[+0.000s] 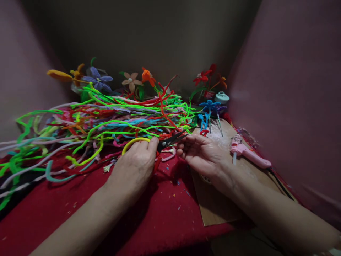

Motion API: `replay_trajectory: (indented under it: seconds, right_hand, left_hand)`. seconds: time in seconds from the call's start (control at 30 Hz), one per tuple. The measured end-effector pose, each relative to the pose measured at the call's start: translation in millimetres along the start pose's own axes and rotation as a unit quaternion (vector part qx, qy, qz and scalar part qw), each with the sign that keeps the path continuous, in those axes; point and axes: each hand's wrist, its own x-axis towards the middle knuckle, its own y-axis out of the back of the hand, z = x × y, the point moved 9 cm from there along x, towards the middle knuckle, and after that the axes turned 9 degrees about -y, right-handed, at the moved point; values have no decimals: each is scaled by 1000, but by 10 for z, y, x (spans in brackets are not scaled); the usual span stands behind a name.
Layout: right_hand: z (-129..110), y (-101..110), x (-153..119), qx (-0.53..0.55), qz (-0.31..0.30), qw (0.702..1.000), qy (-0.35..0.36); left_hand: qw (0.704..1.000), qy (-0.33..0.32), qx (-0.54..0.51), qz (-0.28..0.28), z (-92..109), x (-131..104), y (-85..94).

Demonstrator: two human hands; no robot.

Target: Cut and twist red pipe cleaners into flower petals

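While left hand [137, 156] grasps scissors [163, 145], right hand [201, 151] curls beside blades [173, 139], cannot tell if holding | handling: likely light, stiff | hold: yellow handle [129, 143]

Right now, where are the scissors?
Centre of the head view: the scissors are in the left hand, blades by the right hand.
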Motion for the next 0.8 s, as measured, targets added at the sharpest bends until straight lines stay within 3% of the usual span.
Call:
replay_trajectory:
  seconds: [0.17, 0.3, 0.37, 0.8]
  right_hand:
    - [-123, -38, -18, -61, -17, 995, 78]
    - [-281, -110, -112, -152, -31, 968, 197]
    - [-302, -118, -136, -171, -29, 960, 220]
    - [-256, -104, -85, -140, -23, 973, 181]
  left_hand:
    - [999, 12, -53, 6, -62, -7, -16]
    - [998, 12, -57, 25, -114, 12, -31]
    - [999, 11, -50, 14, -118, 19, -76]
    - [1000, 9, 20, -18, -34, 10, -40]
